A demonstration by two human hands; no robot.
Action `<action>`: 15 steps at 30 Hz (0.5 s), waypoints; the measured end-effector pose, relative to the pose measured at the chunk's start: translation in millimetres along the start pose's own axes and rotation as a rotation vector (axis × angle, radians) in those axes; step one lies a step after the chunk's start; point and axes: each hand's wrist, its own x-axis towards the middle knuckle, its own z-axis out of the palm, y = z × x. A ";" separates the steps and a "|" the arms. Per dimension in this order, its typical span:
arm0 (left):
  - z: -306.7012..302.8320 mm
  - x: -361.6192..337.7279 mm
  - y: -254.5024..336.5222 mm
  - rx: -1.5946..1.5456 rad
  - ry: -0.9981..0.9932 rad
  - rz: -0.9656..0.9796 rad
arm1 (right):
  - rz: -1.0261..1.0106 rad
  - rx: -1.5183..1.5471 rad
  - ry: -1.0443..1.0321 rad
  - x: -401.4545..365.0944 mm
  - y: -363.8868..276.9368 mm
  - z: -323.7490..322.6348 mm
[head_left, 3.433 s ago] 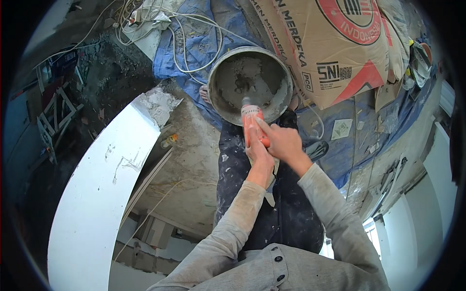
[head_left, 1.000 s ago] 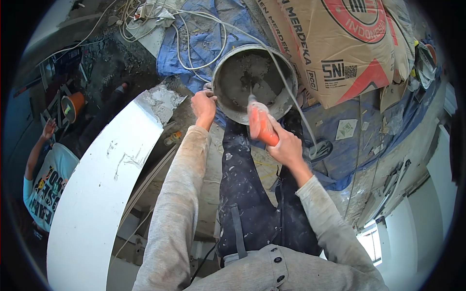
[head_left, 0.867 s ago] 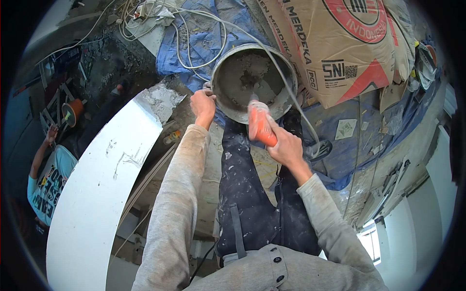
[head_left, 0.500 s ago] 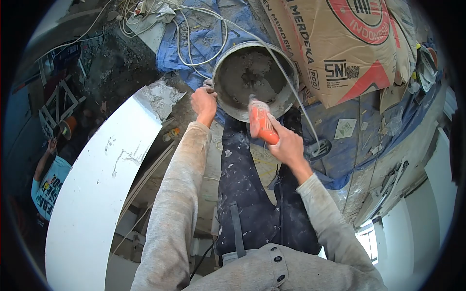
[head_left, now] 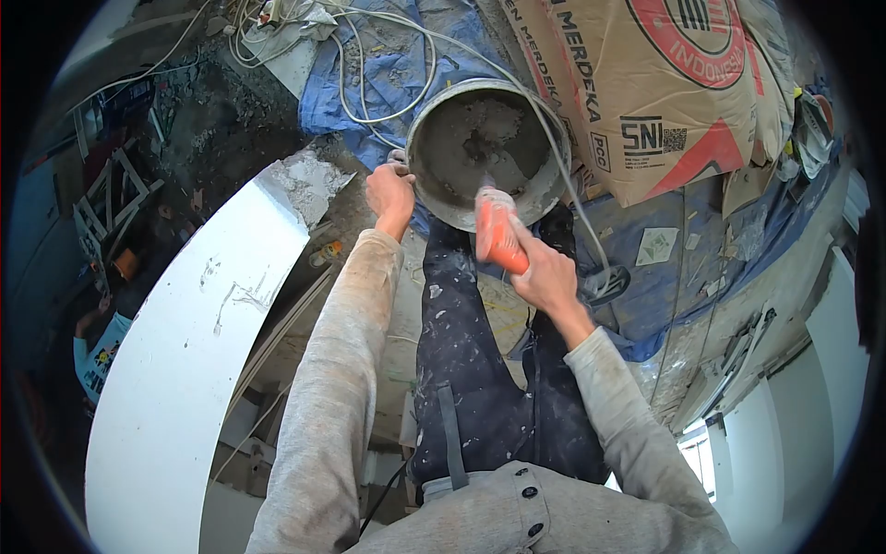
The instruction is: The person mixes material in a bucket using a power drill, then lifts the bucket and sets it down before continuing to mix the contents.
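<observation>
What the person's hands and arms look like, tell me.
The left hand and right hand are bare, ungloved. Both arms wear long, grey, wrinkled sleeves, plain, reaching about to the wrists, with brownish stains toward the left cuff.

The grey floor [head_left: 678, 360] is partly covered by a blue sheet [head_left: 323, 102]. The sheet is creased and has been made dirty with grey dust and crumbs. A round bucket [head_left: 544, 198] with grey mix [head_left: 489, 143] in it is set upright on the sheet. Big brown bags [head_left: 664, 102] with printed words are laid close beside the bucket. Loops of pale cord [head_left: 432, 69] are spread over the sheet, and some cord is passed across the bucket. A pale square piece [head_left: 656, 246] is laid flat below the bags, with small scraps [head_left: 692, 240] scattered near it. A dark round thing [head_left: 606, 284] is placed nearby; what it is cannot be told.
</observation>
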 end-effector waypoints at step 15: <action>4.4 -0.7 -3.5 0.003 0.013 -0.009 | 0.038 0.022 0.013 9.7 1.4 3.6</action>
